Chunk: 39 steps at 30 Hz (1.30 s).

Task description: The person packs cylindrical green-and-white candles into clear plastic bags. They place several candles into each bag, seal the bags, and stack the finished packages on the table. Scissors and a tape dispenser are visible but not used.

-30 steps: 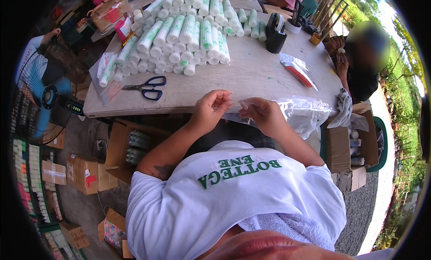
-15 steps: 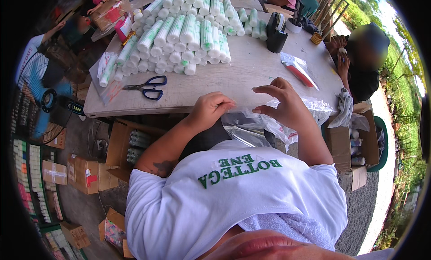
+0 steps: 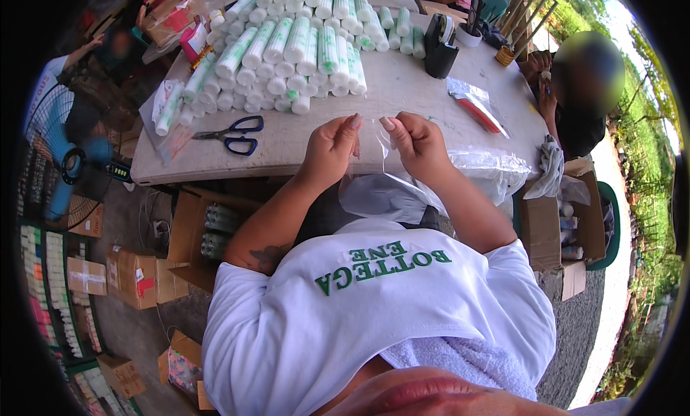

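Observation:
My left hand (image 3: pixel 332 148) and my right hand (image 3: pixel 415 144) are raised over the near edge of the pale table (image 3: pixel 402 93), pinching the top of a clear plastic bag (image 3: pixel 374 139) between thumbs and fingertips. The bag hangs down toward my lap, where more clear plastic (image 3: pixel 392 197) is bunched. A stack of clear bags (image 3: pixel 496 168) lies on the table just right of my right hand.
A pile of white-and-green tubes (image 3: pixel 295 49) covers the far table. Blue-handled scissors (image 3: pixel 231 136) lie at the left. A black tape dispenser (image 3: pixel 440 46) and a red-filled clear pouch (image 3: pixel 474 108) sit right of centre. Another person (image 3: pixel 582 93) sits at right. Cardboard boxes (image 3: pixel 208 233) stand below.
Both hands have lifted from the table edge and come together, now holding one clear bag up between them; half a second ago my right hand was spread open over the bags.

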### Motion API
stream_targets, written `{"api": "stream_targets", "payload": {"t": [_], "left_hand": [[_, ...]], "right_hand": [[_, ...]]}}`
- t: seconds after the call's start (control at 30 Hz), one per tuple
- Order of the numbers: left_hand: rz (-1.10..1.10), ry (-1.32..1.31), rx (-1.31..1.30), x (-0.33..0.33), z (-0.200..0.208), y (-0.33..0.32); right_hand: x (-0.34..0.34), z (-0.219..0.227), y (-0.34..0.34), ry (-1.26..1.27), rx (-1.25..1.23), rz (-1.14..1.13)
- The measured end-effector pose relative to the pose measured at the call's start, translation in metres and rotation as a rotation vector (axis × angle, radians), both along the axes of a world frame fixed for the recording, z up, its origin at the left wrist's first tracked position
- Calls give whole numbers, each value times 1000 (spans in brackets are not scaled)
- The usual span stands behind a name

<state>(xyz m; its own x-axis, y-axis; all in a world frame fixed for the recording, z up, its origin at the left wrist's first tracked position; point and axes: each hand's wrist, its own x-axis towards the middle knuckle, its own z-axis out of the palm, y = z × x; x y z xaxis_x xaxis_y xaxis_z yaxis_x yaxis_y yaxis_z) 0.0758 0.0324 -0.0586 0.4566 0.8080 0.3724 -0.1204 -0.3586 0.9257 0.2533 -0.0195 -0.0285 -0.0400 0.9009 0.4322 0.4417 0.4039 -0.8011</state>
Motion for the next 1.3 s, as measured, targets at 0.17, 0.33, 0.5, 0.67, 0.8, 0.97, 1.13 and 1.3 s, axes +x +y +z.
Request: {"api": "stream_targets", "payload": {"t": [0.17,0.33,0.5,0.67,0.8,0.97,1.13,1.3], "left_hand": [[-14,-269,-274,9,0,4],[-200,-349,-645,19,-13,13],[-136,-365,-643,30,-21,-9],[-13,-336,-626,21,5,4],[175,-231,-299,6,12,13],[-42,-156,-225,-9,13,19],[-158,-229,-267,-10,11,26],[22,-32,-33,-4,15,15]], "right_hand": [[2,1,10,281,-102,78],[-35,-14,8,-441,643,4],[-20,-16,37,-563,719,-183],[-29,-11,36,-487,671,-104],[-9,12,36,-102,127,-50],[3,18,33,142,-171,81],[6,23,23,222,-199,177],[9,19,17,294,-277,242]]}}
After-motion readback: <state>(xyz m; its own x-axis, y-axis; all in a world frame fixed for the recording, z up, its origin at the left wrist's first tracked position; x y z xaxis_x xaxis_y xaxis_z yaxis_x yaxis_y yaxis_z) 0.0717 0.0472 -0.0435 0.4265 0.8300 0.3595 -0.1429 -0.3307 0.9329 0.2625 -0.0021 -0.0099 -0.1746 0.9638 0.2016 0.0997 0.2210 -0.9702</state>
